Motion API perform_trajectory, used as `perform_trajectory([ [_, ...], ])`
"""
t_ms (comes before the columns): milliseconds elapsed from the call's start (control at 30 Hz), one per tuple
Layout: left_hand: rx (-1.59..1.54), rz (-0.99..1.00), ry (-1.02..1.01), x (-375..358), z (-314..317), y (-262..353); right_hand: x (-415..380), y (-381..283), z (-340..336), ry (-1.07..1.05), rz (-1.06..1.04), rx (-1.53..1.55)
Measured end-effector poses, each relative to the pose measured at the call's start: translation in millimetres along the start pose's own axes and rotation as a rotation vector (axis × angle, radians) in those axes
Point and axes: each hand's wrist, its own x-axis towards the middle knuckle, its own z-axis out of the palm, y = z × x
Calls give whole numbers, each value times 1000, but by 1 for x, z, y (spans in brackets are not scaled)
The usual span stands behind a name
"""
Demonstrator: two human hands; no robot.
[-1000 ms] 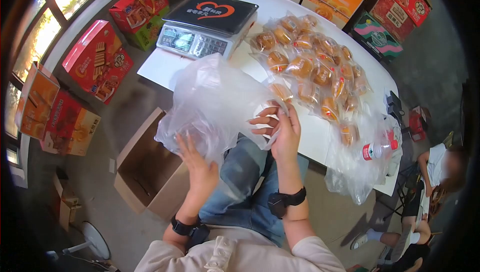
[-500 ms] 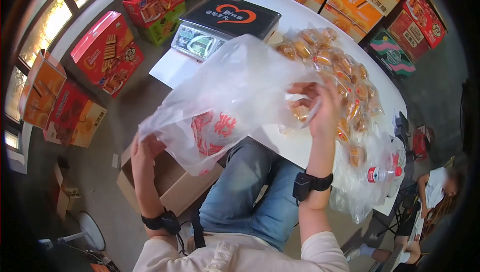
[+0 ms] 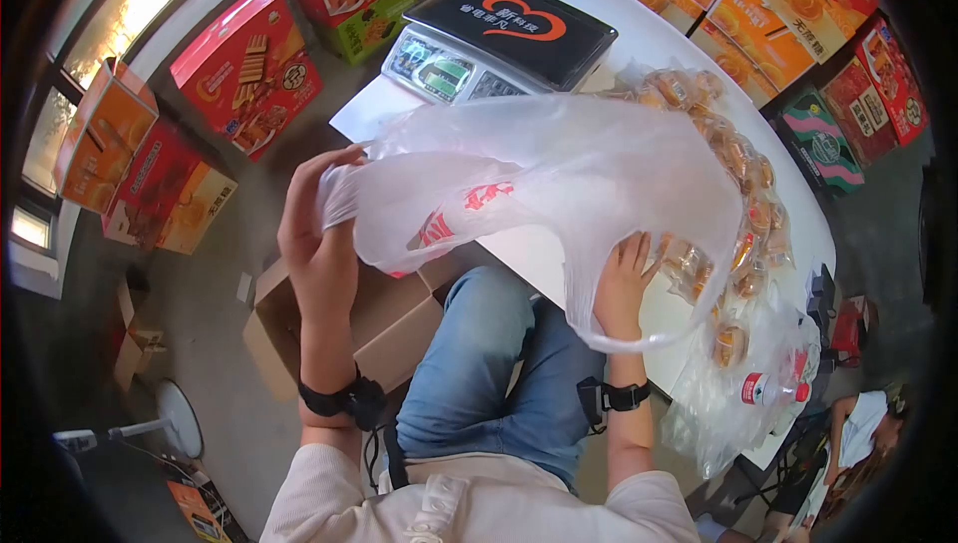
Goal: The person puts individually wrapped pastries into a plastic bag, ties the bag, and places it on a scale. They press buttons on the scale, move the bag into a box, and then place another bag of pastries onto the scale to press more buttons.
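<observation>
A thin white plastic carrier bag (image 3: pixel 639 174) with red print stretches between my hands above the table edge. My left hand (image 3: pixel 324 209) is closed round one gathered handle of it. On the other side, my right hand (image 3: pixel 624 288) has its fingers stretched out and spread, and the bag's other handle loops around the wrist. Just beyond those fingers lie several small wrapped bread cakes (image 3: pixel 760 216) in clear packets, partly covered by the bag. I cannot see anything inside the bag.
A scale (image 3: pixel 514 29) with a black top stands on the white table (image 3: pixel 534 259). Clear plastic bags (image 3: pixel 689 423) and a red-capped bottle (image 3: pixel 773 389) lie at right. An open cardboard box (image 3: pixel 374 328) is below. Gift boxes (image 3: pixel 244 74) line the floor. Another person (image 3: pixel 858 443) sits at right.
My left hand has risen with its handle. My right hand has moved down, its fingers now spread inside the other handle loop. The bag has spread wider to the right.
</observation>
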Motion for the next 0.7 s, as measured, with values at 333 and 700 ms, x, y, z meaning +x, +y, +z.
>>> perform_trajectory([
  [333, 92, -13, 15, -18, 25, -4, -13, 40, -4, 163, 267, 780],
  [700, -25, -182, 145, -39, 29, -24, -17, 29, 11, -156, -73, 571],
])
